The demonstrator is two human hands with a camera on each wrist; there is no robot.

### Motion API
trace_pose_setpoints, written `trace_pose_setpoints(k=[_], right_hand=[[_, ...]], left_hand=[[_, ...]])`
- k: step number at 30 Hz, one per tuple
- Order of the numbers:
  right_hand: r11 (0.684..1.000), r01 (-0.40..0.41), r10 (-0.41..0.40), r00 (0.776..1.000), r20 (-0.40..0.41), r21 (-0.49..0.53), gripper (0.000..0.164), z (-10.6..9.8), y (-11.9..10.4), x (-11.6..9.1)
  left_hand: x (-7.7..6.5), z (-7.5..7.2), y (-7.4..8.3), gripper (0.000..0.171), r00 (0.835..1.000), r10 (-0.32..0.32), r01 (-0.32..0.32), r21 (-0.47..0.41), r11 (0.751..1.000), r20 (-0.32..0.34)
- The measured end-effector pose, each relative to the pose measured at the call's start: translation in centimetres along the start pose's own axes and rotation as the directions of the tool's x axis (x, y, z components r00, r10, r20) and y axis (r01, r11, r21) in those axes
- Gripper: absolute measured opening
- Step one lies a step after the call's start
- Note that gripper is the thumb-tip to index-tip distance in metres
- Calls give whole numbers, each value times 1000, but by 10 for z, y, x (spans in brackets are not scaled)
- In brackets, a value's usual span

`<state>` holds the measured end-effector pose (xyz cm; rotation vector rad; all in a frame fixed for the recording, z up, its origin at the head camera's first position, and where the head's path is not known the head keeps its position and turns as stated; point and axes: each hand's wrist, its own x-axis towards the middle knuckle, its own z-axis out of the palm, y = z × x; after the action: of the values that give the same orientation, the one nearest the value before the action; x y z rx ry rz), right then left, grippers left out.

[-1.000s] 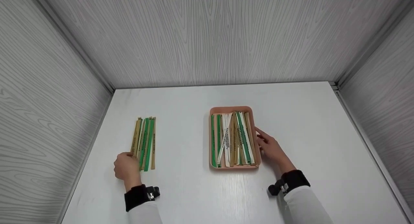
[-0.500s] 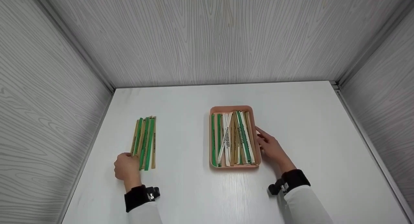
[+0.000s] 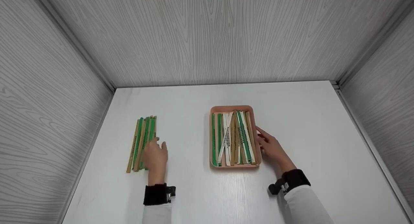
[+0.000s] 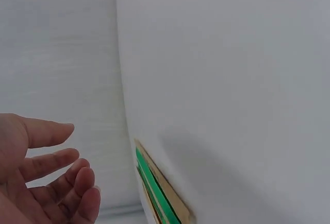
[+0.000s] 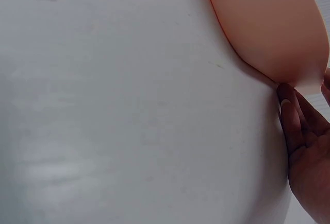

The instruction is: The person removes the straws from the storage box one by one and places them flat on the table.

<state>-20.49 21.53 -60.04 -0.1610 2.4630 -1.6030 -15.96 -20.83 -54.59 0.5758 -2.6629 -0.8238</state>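
On the left of the table, long thin printed paper sleeves in green and brown (image 3: pixel 133 146) lie side by side in a row. My left hand (image 3: pixel 156 156) is over the right part of this row, its thumb and index finger apart and nothing between them. In the left wrist view, its loosely bent fingers (image 4: pixel 62 183) are apart from the green and brown sleeves (image 4: pixel 160 193). A pink tray (image 3: pixel 231 109) stands right of the table's middle, filled with green, white and brown sleeves (image 3: pixel 228 136). My right hand (image 3: pixel 272 149) touches the tray's right side, fingertips low against its wall (image 5: pixel 273 28).
The white table (image 3: pixel 187 191) is bounded by a grey wood-grain panel (image 3: pixel 207 39) at the back and panels at both sides. A black wrist camera strap sits on each wrist.
My left hand has let go of the left end of the row and shifted right, over its right part. A green sleeve there now lies nearer the left edge. The right hand and tray stay put.
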Motion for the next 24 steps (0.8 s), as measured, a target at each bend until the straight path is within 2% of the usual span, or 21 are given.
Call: trace_pose_setpoints(k=[4, 8, 13, 18, 21, 24], right_hand=[[1000, -7, 7, 1000, 2, -1, 50, 0, 0, 0], [1000, -14, 14, 1000, 10, 4, 51, 0, 1, 1], [999, -2, 2, 1000, 15, 34, 53, 0, 3, 1], [1000, -15, 15, 1000, 1, 19, 51, 0, 0, 0], [1000, -19, 19, 1000, -2, 6, 50, 0, -1, -1], [1000, -22, 22, 1000, -8, 3, 50, 0, -4, -2]], left_hand=[[-15, 17, 33, 28, 993, 106, -105, -29, 994, 52], [-32, 35, 64, 26, 970, 222, -219, -45, 975, 96], [-50, 54, 95, 22, 922, 355, -350, -57, 935, 152], [-62, 66, 115, 23, 867, 449, -441, -87, 893, 217], [-68, 74, 123, 25, 835, 477, -470, -95, 877, 272], [-71, 82, 129, 27, 814, 480, -480, -87, 873, 326]])
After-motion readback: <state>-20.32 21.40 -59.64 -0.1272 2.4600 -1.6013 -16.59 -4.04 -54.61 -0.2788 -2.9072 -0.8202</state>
